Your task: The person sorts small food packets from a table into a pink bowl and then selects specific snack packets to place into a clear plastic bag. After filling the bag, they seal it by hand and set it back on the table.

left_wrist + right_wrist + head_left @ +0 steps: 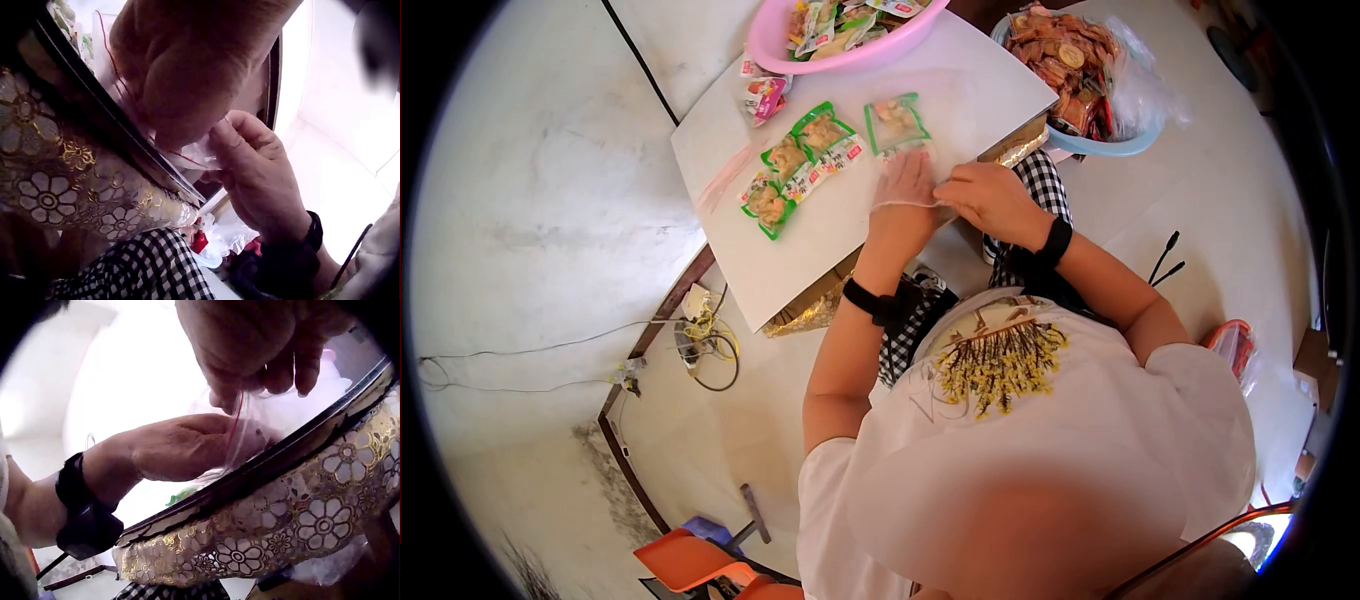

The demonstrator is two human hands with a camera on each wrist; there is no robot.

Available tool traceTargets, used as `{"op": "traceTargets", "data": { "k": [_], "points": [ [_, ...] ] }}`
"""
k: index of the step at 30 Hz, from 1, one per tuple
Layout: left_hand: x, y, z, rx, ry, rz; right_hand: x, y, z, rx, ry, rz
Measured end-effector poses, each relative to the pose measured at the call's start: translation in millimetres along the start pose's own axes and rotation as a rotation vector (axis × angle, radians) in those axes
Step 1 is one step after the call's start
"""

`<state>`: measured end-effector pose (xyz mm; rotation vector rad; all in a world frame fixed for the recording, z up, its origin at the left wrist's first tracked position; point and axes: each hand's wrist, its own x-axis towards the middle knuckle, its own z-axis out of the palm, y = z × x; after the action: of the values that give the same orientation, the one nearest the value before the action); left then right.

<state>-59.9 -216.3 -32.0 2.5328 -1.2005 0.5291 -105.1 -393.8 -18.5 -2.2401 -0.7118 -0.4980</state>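
My left hand (905, 185) reaches into a clear plastic zip bag (236, 434) with a red line along its mouth. Its fingers lie extended over the white table, fingertips right at the lower edge of a green-edged snack packet (897, 122). With thumb and fingers, my right hand (992, 198) pinches the rim of the bag beside the left wrist; the left wrist view shows this right hand (253, 165) too. Left of the bag, several more green-edged packets (783, 158) lie in a slanting row.
A pink basin (880, 52) of packets stands at the table's (830, 260) far side, with pink-and-white packets (766, 98) beside it. On the floor to the right is a blue basin (1115, 148) full of brown packets. Patterned gold cloth (325, 519) hangs below the table's edge.
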Motion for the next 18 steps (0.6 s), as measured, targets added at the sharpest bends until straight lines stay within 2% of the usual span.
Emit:
{"op": "traceTargets", "data": {
  "k": [3,6,9,12,15,18],
  "points": [
    [11.8,-5.9,3.5,-0.089,-0.104,-0.064,0.8,1.7,-3.9,-0.026,-0.025,-0.012],
    [35.8,-1.0,-11.7,0.054,-0.439,-0.107,0.1,5.3,-8.3,-0.013,-0.025,-0.017],
    [57.6,-1.3,-29.8,-0.072,-0.585,-0.164,-3.6,10.1,-8.8,0.025,0.018,0.005],
    [43.3,-25.0,21.8,-0.064,-0.283,-0.168,-5.9,11.8,-8.8,0.013,0.022,0.01],
    [51.7,-30.1,43.6,0.279,-0.325,-0.135,-6.7,9.9,-8.4,0.017,0.026,0.003],
    [51.5,-22.1,46.4,0.18,-0.15,-0.402,-6.2,6.8,-8.9,0.01,0.015,0.0]
  ]
}}
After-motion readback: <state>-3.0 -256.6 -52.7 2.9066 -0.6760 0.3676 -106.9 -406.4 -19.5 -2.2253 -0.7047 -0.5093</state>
